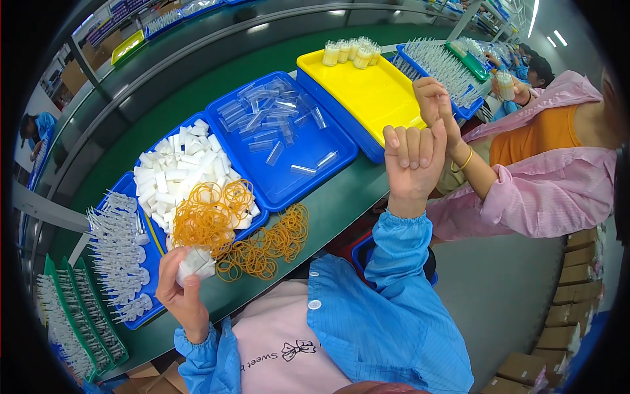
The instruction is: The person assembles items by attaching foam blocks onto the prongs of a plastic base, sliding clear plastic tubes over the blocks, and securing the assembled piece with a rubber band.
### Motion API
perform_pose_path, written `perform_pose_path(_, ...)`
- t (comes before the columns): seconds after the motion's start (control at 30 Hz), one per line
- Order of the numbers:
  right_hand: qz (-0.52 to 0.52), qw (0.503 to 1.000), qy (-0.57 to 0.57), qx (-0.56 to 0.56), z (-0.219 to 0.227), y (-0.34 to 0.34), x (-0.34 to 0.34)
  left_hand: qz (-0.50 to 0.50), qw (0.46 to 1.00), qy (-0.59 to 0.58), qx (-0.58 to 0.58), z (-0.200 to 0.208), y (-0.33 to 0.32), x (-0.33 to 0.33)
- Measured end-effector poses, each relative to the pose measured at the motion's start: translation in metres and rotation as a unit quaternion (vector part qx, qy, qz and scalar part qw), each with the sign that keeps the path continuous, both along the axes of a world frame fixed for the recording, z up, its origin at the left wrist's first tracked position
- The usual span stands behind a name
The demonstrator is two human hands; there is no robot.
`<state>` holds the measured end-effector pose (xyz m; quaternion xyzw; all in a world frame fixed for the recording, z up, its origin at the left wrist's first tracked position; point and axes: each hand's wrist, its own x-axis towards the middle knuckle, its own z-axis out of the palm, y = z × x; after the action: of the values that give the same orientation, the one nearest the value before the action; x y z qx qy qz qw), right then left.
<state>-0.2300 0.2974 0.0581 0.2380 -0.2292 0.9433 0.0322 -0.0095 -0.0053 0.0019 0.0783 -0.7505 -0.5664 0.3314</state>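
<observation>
My left hand (184, 289) is closed around a crumpled white wad (196, 264) at the near edge of the bench. Right beside it, a heap of orange rubber bands (209, 217) lies over white foam-like pieces (172, 172) in a blue tray. More rubber bands (272, 244) are spread on the green bench top. Raised on the right, my right hand (413, 161) has its fingers curled over toward the palm, and I see nothing in them. A co-worker's hand (433, 102), wearing a yellow bangle, is lifted just behind it, almost touching.
A blue tray (341, 141) holds clear plastic tubes. A yellow tray (367, 85) carries several cream-coloured bundles (354, 51). White-stemmed parts (118, 243) fill a tray at left, near green racks (82, 315). The co-worker in pink (538, 184) is close on my right; cardboard boxes (577, 289) line the floor.
</observation>
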Motion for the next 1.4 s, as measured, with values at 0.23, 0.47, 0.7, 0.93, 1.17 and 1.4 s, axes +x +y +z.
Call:
perform_pose_path(0.23,0.127,0.987,-0.015,-0.092,-0.008,0.002,-0.006,-0.003,1.000,-0.002,0.002,0.000,0.000,0.000)
perform_pose_path(0.47,0.219,0.960,-0.037,-0.169,-0.013,-0.001,-0.007,-0.007,1.000,-0.002,0.007,-0.001,0.000,0.000)
perform_pose_path(0.7,0.171,0.973,-0.081,-0.131,-0.012,-0.002,-0.009,-0.002,1.000,-0.009,0.004,-0.001,0.000,-0.001)
perform_pose_path(0.93,0.201,0.964,-0.088,-0.151,-0.021,-0.002,-0.013,0.002,1.000,-0.019,0.007,-0.001,-0.001,0.000)
perform_pose_path(1.17,0.212,0.960,-0.088,-0.160,-0.019,-0.004,-0.012,0.000,1.000,-0.019,0.018,-0.001,-0.001,0.001)
perform_pose_path(1.4,0.128,0.972,-0.036,0.193,-0.015,-0.024,-0.037,-0.022,1.000,-0.008,-0.002,-0.002,-0.009,0.004)
